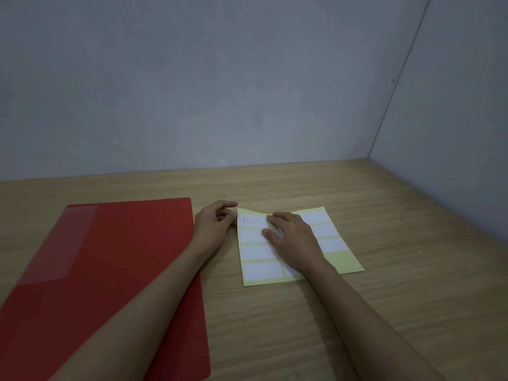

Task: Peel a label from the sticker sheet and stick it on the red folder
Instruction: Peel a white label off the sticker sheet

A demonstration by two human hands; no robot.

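A yellow sticker sheet (342,262) with several white labels lies on the wooden table, right of centre. Its top-left label (252,220) reads "ASSETS". My left hand (213,225) pinches the sheet's top-left corner, which is lifted a little off the table. My right hand (292,237) lies flat on the middle of the sheet, fingers spread, pressing it down. The red folder (115,259) lies flat on the left, partly under my left forearm, with a clear pocket (63,243) at its upper left.
The wooden table (384,215) meets grey walls at the back and on the right, forming a corner at the far right. Bare wood shows right of the sheet and in front of it.
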